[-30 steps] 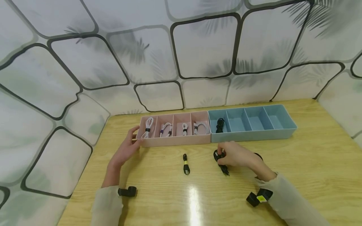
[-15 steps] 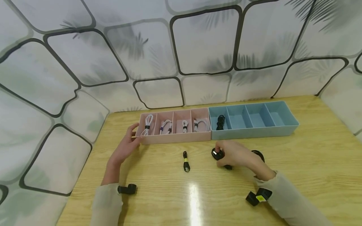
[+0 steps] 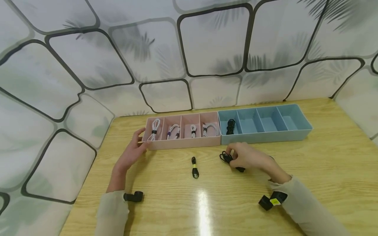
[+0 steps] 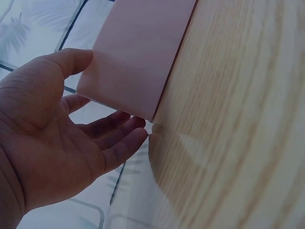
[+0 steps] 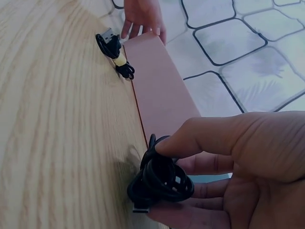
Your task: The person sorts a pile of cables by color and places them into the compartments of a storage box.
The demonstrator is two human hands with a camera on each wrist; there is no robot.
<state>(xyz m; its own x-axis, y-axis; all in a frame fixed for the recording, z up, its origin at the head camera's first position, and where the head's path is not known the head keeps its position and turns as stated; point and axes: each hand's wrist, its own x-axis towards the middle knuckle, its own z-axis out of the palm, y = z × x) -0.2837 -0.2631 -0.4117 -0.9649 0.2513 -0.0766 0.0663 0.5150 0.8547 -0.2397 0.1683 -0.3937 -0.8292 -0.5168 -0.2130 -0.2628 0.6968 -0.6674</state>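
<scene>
My right hand (image 3: pixel 248 158) pinches a bundled black USB cable (image 5: pixel 162 183) between thumb and fingers, just in front of the blue divided box (image 3: pixel 265 138). In the right wrist view the cable's loops and a plug stick out from the fingertips. My left hand (image 4: pixel 71 129) rests at the left end of the pink divided box (image 3: pixel 184 143), thumb touching its edge and fingers relaxed by the end wall. Between the hands, a short black cable with a yellow tie (image 3: pixel 195 167) lies on the table.
White bundled cables (image 3: pixel 193 130) lie in the pink box's compartments. A black cable bundle (image 3: pixel 230 127) sits in the blue box's leftmost compartment. Another black cable is mostly hidden behind my right wrist. Patterned cloth (image 3: pixel 165 65) stands behind the wooden table (image 3: pixel 165 203).
My right hand has moved slightly up toward the blue box, and the black cable has turned in its fingers. The left hand stays at the pink box.
</scene>
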